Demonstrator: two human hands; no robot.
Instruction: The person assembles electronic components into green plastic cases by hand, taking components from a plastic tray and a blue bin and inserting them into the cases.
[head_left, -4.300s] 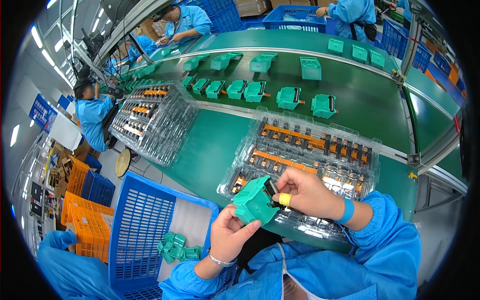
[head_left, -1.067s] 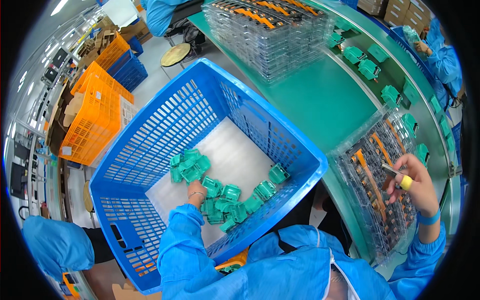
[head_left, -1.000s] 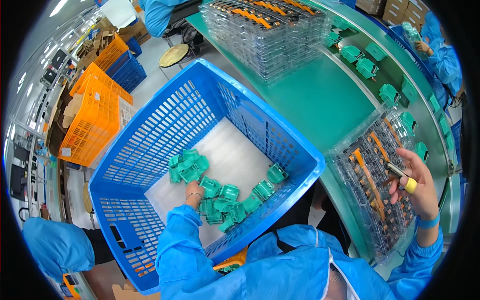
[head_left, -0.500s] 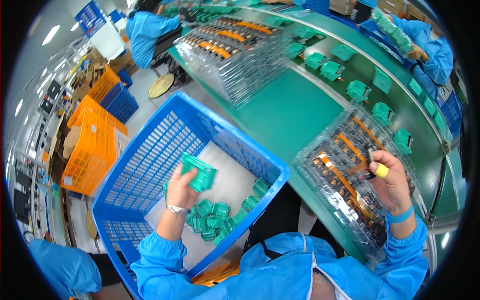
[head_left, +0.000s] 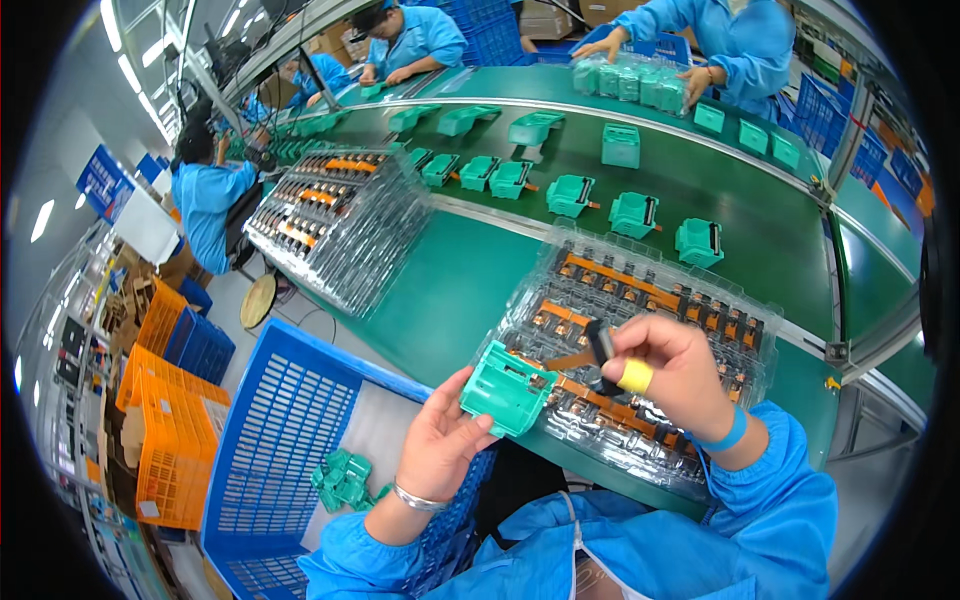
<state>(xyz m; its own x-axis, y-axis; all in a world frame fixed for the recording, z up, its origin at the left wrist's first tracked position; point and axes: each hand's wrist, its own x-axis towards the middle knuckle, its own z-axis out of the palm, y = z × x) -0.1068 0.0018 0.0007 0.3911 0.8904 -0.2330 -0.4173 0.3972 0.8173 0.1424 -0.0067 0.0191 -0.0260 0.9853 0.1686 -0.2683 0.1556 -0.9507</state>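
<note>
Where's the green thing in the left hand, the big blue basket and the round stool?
Green plastic part [head_left: 508, 392], head view: the middle of its curved body.
Blue basket [head_left: 285, 435], head view: its slotted side wall.
Round stool [head_left: 258, 300], head view: the top of its seat.

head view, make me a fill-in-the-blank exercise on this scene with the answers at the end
The left hand holds a plastic part coloured ____.
The finger wrap on the right hand is ____.
The blue wristband sits on the wearer's ____ side.
The basket holding loose green parts is ____.

Missing words: green; yellow; right; blue.
</note>
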